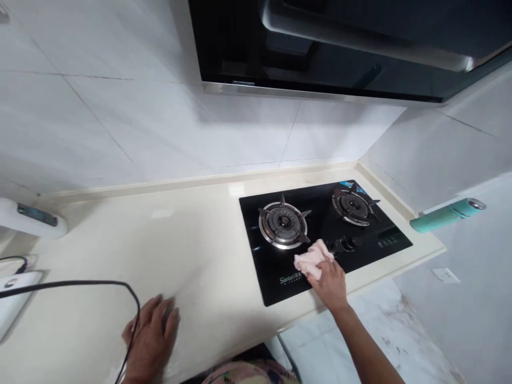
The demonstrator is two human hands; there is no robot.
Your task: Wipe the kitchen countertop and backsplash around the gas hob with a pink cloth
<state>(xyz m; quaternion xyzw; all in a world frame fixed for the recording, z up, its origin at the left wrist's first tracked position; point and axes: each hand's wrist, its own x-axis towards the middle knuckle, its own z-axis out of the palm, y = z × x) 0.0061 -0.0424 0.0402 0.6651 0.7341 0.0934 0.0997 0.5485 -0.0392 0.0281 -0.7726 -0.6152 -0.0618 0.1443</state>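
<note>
My right hand [331, 285] presses a pale pink cloth [314, 258] on the black glass gas stove [276, 280], just left of the control knobs [344, 245]. Its fingers are closed over the cloth's right side. The left burner [284, 225] lies just behind the cloth, and the right burner [354, 207] is farther back. My left hand [150, 336] rests on the cream countertop [196, 250], fingers slightly bent and apart, holding nothing. A black cable [92, 282] crosses in front of that hand.
A dark range hood [340, 58] hangs above the stove. At the right edge stands a teal cylinder [448, 215] by the wall. To the left are a white device with a dark panel [36, 217] and a flat white appliance [18, 296].
</note>
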